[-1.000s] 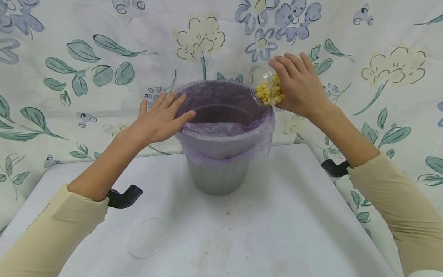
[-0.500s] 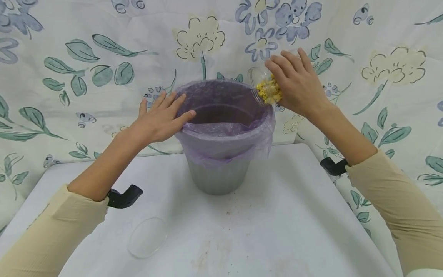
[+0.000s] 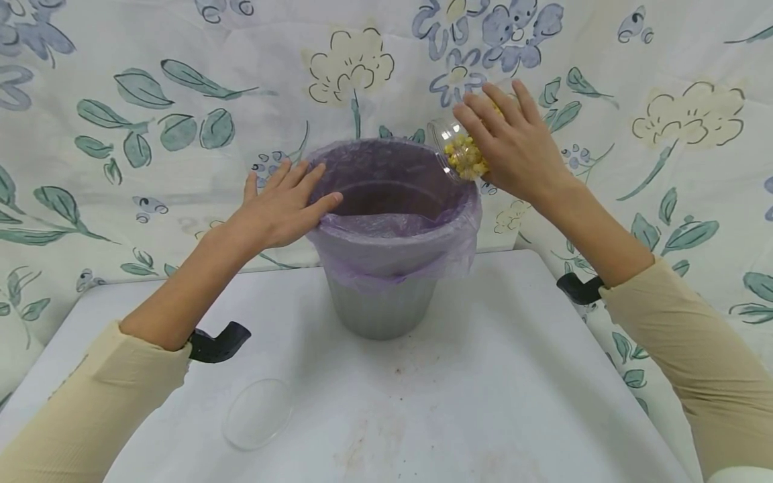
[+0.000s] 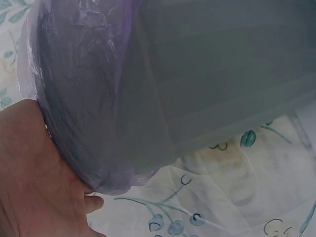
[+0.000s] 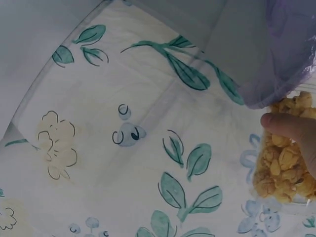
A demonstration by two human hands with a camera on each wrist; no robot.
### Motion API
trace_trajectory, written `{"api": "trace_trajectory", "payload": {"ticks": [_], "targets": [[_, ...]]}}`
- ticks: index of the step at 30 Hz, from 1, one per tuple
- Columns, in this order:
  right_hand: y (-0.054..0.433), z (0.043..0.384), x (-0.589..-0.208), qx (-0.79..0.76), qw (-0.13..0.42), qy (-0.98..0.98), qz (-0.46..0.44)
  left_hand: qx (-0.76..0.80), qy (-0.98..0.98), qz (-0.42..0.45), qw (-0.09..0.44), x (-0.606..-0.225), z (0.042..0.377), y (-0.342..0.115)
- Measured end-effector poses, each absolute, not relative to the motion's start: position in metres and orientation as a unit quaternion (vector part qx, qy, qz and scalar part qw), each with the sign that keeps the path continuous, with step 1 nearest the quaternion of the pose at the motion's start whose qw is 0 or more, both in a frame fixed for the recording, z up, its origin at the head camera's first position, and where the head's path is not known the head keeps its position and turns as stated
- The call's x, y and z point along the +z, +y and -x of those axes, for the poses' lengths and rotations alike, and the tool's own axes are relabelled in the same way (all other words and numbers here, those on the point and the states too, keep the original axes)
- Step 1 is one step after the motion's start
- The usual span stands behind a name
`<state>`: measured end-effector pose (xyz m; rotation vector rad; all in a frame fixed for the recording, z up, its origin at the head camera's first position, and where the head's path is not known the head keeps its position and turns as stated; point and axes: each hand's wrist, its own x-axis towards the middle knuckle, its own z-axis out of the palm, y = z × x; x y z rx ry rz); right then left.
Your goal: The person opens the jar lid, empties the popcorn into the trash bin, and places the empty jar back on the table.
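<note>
A grey bin [image 3: 383,312] stands on the table, lined with a thin purple plastic bag [image 3: 392,255] folded over its rim. My left hand [image 3: 274,208] rests on the bin's left rim with its fingers spread. At the right rim, my right hand [image 3: 513,144] grips a clear jar [image 3: 439,137] tipped on its side, its mouth toward the bin's opening. Yellow popcorn [image 3: 465,157] lies inside the jar, and in the right wrist view the popcorn [image 5: 284,168] shows behind the thumb. Part of the jar is hidden by my hand.
A clear round lid [image 3: 258,414] lies flat on the white table [image 3: 483,376], near the front left. Small reddish specks and smudges mark the tabletop. A flower-printed cloth [image 3: 253,40] hangs behind the table.
My right hand has shifted slightly left and tilted the jar further over the bin, and the popcorn has moved within it. The left hand stays on the rim.
</note>
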<state>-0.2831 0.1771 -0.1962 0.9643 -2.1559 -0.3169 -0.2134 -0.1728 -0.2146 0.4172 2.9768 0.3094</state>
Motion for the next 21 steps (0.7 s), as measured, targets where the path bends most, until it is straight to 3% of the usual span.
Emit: {"api": "trace_trajectory", "payload": {"ticks": [21], "targets": [[0.1755, 0.2809, -0.1945, -0.155, 0.373, -0.834, -0.377, 0.107, 0.983, -0.140, 0.051, -0.2166, 0.2120, -0.1727]]}}
